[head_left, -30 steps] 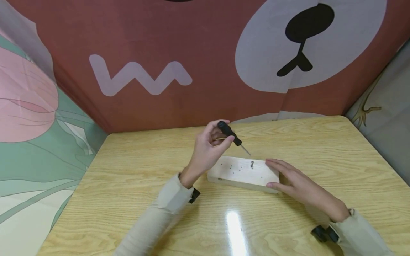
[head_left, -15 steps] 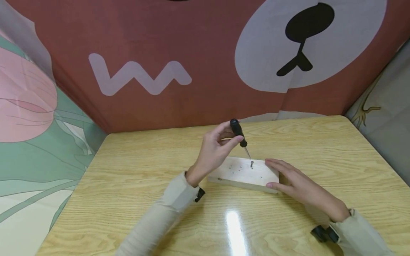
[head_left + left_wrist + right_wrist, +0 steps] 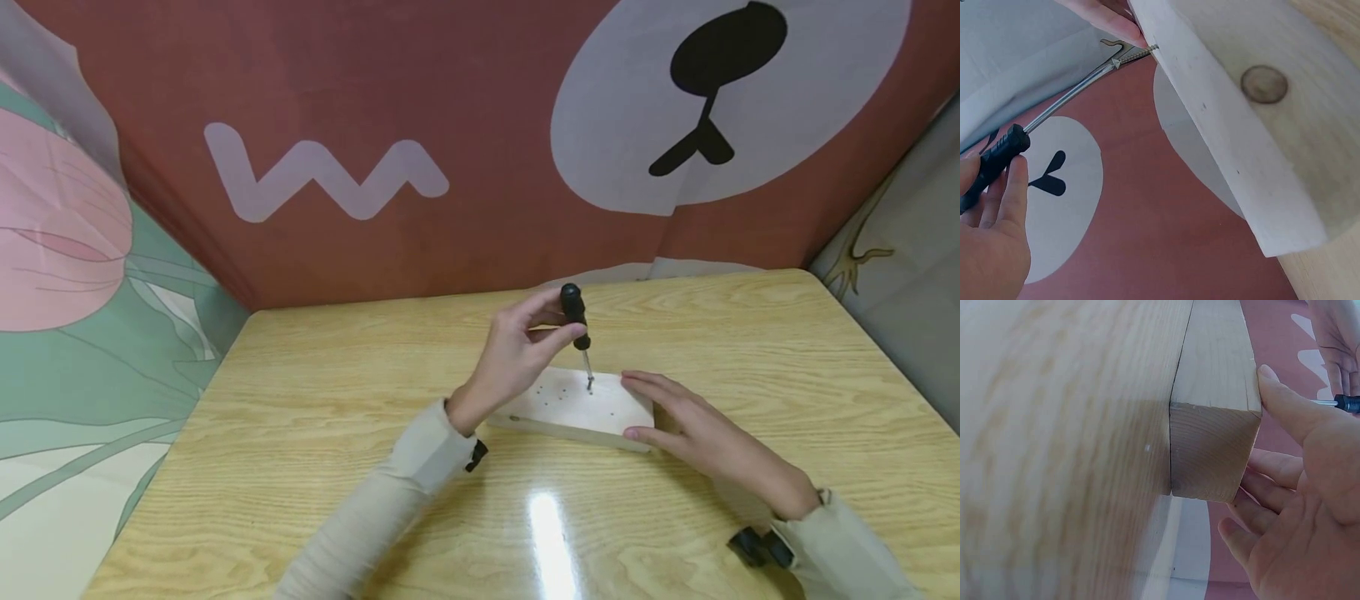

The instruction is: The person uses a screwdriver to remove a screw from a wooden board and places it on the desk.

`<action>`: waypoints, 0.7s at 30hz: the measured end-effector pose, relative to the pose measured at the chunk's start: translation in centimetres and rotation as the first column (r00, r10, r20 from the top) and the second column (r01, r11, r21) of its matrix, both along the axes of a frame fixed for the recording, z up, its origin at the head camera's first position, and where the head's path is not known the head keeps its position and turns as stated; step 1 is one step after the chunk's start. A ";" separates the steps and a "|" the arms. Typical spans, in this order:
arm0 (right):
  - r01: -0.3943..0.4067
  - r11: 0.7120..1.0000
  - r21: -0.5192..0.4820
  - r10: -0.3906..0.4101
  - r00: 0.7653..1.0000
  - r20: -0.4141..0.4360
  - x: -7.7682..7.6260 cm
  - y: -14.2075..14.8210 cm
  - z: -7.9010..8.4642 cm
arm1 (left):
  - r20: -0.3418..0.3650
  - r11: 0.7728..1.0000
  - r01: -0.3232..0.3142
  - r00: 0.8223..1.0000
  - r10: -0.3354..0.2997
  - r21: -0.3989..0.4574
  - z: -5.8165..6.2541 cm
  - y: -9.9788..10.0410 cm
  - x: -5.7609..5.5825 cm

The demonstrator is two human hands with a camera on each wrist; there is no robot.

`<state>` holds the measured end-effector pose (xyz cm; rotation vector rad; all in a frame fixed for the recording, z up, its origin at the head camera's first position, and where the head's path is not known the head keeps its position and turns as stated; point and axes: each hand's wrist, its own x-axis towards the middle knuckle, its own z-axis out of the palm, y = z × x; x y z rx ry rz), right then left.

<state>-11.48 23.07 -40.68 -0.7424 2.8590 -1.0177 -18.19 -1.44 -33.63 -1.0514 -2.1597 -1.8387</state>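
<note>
A pale wooden block (image 3: 551, 407) with several small holes in its top lies on the table. A screw (image 3: 590, 387) stands up from it, its threads exposed in the left wrist view. My left hand (image 3: 517, 348) holds a black-handled screwdriver (image 3: 574, 310) between thumb and fingers, tilted slightly, its tip at the screw head. In the left wrist view the metal shaft (image 3: 1063, 100) lines up with the screw. My right hand (image 3: 701, 429) grips the block's right end, thumb on the near edge and fingers at the far edge. The fingertips' far-side contact is partly hidden.
The wood-grain table (image 3: 315, 383) runs back to a printed cloth (image 3: 375, 250) with a cartoon face. More printed cloth (image 3: 63, 400) hangs at the left. A dark knot (image 3: 1264, 84) marks the block's side. Black devices (image 3: 759, 548) sit at both wrists.
My left hand has moved right, bringing the screwdriver more upright and its tip down from behind the screw onto its head. The right hand and the block have stayed put.
</note>
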 end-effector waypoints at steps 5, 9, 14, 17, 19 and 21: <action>0.010 1.000 0.012 -0.010 1.000 0.016 0.1 0.1 0.2 | -0.007 1.000 0.015 1.000 -0.016 -0.021 0.1 0.4 0.0; 0.014 1.000 0.021 -0.014 1.000 0.012 0.1 0.1 0.2 | -0.010 0.998 0.046 0.999 -0.046 -0.032 0.3 0.7 -0.1; 0.003 1.000 0.011 -0.003 1.000 -0.004 0.0 0.1 0.0 | -0.003 0.995 0.069 0.998 -0.069 -0.067 0.3 1.0 0.0; 0.001 1.000 0.006 -0.001 1.000 -0.010 -0.1 0.1 -0.1 | -0.006 0.993 0.072 0.997 -0.073 -0.093 0.4 1.1 0.0; 0.000 1.000 0.005 0.000 1.000 -0.013 -0.1 0.1 -0.1 | -0.003 0.993 0.070 0.998 -0.070 -0.095 0.3 1.2 0.0; -0.001 1.000 0.003 0.001 1.000 -0.013 -0.1 0.1 -0.1 | -0.009 0.993 0.063 0.998 -0.064 -0.099 0.3 1.3 0.0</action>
